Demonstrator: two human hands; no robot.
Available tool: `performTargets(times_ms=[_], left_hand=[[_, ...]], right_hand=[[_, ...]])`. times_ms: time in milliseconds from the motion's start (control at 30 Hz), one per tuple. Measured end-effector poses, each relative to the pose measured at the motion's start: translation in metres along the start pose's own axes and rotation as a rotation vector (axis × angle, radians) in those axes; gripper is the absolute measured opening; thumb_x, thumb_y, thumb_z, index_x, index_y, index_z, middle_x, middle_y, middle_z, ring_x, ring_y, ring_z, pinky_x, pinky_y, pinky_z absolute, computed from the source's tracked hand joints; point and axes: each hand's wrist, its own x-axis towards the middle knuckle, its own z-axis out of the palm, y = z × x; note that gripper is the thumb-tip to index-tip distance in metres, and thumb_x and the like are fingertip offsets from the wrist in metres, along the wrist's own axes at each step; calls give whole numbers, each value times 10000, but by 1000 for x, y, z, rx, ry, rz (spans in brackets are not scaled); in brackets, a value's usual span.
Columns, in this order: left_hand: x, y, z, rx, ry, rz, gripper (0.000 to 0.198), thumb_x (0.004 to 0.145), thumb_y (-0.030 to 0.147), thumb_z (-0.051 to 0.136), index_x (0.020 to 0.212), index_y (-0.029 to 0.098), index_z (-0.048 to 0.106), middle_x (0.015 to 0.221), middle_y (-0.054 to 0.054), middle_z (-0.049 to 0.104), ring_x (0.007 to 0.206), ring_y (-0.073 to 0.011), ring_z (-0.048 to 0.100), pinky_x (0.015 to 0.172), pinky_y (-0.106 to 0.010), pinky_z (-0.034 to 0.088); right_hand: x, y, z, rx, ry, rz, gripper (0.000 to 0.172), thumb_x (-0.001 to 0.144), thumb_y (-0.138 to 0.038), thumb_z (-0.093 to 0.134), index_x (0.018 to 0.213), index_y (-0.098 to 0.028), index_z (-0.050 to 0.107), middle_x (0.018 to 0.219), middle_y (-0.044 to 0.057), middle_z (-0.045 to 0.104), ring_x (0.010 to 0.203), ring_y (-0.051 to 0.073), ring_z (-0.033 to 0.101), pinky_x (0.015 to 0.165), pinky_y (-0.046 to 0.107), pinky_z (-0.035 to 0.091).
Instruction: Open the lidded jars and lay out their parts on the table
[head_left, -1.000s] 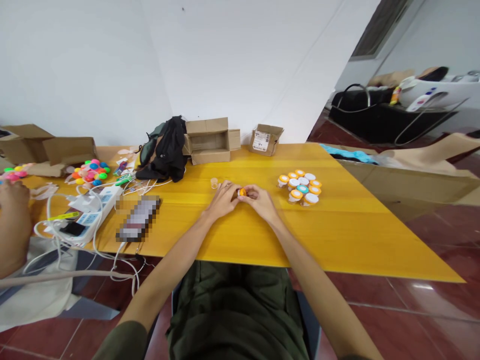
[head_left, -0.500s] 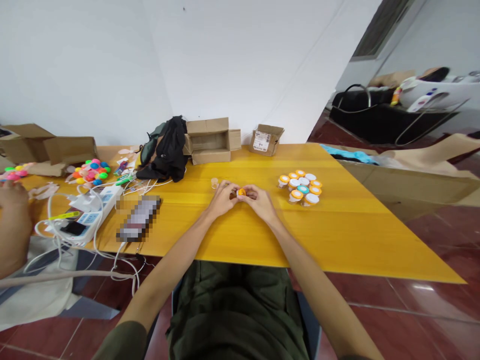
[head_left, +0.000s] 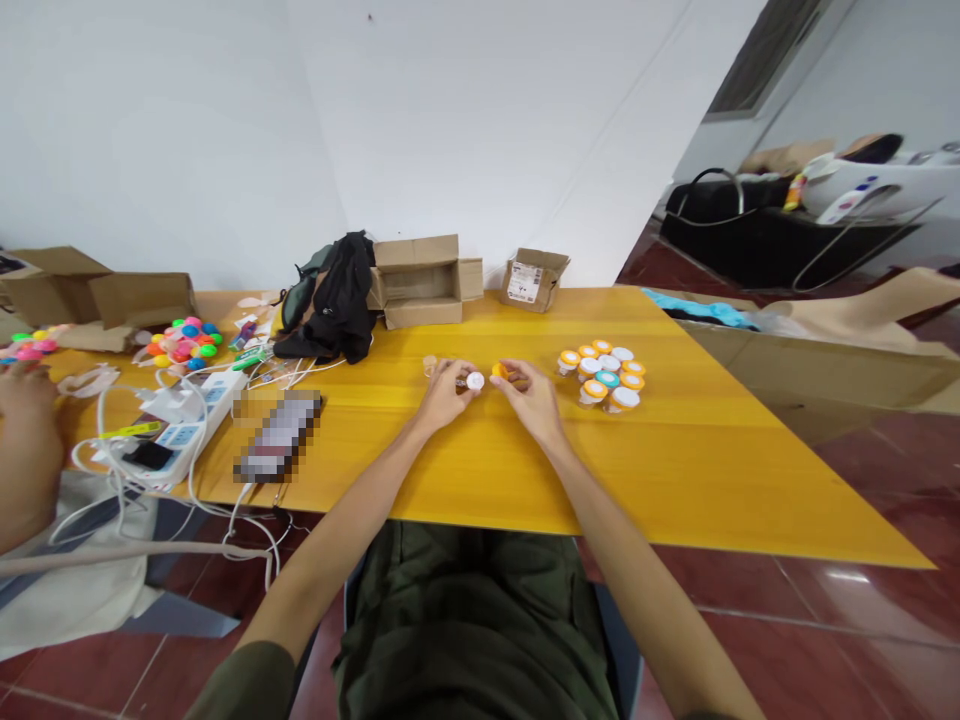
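Note:
My left hand (head_left: 447, 392) is closed round a small jar (head_left: 474, 380) whose white mouth faces me. Just to its right, my right hand (head_left: 529, 392) pinches an orange lid (head_left: 499, 371), held apart from the jar. Both hands rest on the yellow table (head_left: 480, 470) near its middle. To the right of my right hand stands a cluster of several small jars with orange, white and teal lids (head_left: 604, 376). A tiny clear cup (head_left: 428, 365) sits just behind my left hand.
Open cardboard boxes (head_left: 417, 280) and a black bag (head_left: 334, 298) lie at the back. A phone (head_left: 277, 436), a power strip with cables (head_left: 184, 420) and coloured balls (head_left: 182, 342) fill the left. Another person's arm (head_left: 26, 455) is at the far left edge.
The hands were together on the jar with its orange lid. Now the lid is off: my right hand has drawn it to the right, and the left keeps the jar.

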Motion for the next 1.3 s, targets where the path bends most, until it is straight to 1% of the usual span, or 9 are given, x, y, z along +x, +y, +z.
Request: performTargets(times_ms=[133, 233, 333, 467, 567, 667, 800, 1033, 1300], left_hand=[[1, 0, 1, -26, 16, -9, 317, 688, 21, 721, 917, 233, 664, 906, -13, 626, 912, -175, 631, 931, -342, 522], [2, -1, 2, -68, 24, -20, 320, 681, 20, 718, 919, 227, 664, 919, -11, 632, 889, -165, 637, 924, -336, 527], [2, -3, 2, -116, 34, -22, 323, 681, 29, 720, 932, 226, 666, 935, -9, 633, 867, -153, 644, 915, -325, 533], [3, -5, 2, -127, 38, -12, 335, 680, 30, 733, 942, 229, 671, 941, -8, 638, 859, -149, 644, 918, -322, 531], [3, -5, 2, -90, 42, 21, 317, 688, 59, 764, 936, 236, 677, 900, -4, 643, 897, -169, 637, 927, -333, 527], [1, -3, 2, -66, 34, 32, 301, 692, 102, 800, 936, 238, 686, 896, -7, 637, 901, -175, 634, 912, -332, 530], [0, 0, 1, -71, -7, 32, 285, 695, 141, 826, 931, 235, 698, 893, -6, 630, 895, -170, 639, 883, -318, 536], [-1, 5, -1, -54, -57, 34, 264, 705, 171, 831, 928, 226, 701, 878, -8, 632, 887, -176, 641, 877, -330, 532], [1, 8, -3, -47, -30, -6, 259, 691, 126, 823, 897, 215, 692, 866, -1, 641, 869, -168, 646, 875, -324, 527]], right_hand=[[-1, 13, 0, -225, -77, -107, 166, 788, -314, 668, 931, -262, 734, 899, 69, 707, 820, 255, 649, 817, 432, 542], [-2, 18, 3, -298, -119, -152, 189, 800, -256, 632, 958, -275, 735, 920, 70, 700, 876, 269, 648, 845, 438, 536], [-3, 14, 4, -283, -92, -165, 215, 830, -267, 600, 1006, -271, 723, 984, 74, 700, 900, 268, 650, 860, 442, 538], [-4, 1, 2, -231, -57, -203, 170, 876, -267, 550, 934, -266, 711, 978, 67, 689, 951, 261, 648, 903, 438, 527], [-6, -8, 2, -225, -77, -257, 151, 889, -252, 547, 869, -267, 697, 975, 64, 671, 976, 254, 639, 917, 424, 518], [-7, -11, 3, -240, -106, -298, 143, 882, -228, 556, 858, -270, 690, 994, 63, 659, 978, 250, 630, 912, 418, 518], [-8, -11, 3, -252, -112, -301, 140, 865, -195, 559, 861, -264, 681, 1012, 67, 653, 982, 252, 625, 912, 424, 517], [-8, -10, 1, -277, -151, -251, 141, 851, -196, 554, 828, -274, 669, 1034, 70, 665, 1019, 271, 614, 942, 453, 504], [-8, -15, 1, -290, -138, -250, 89, 856, -226, 573, 819, -272, 639, 1031, 70, 662, 1024, 277, 605, 945, 455, 491]])
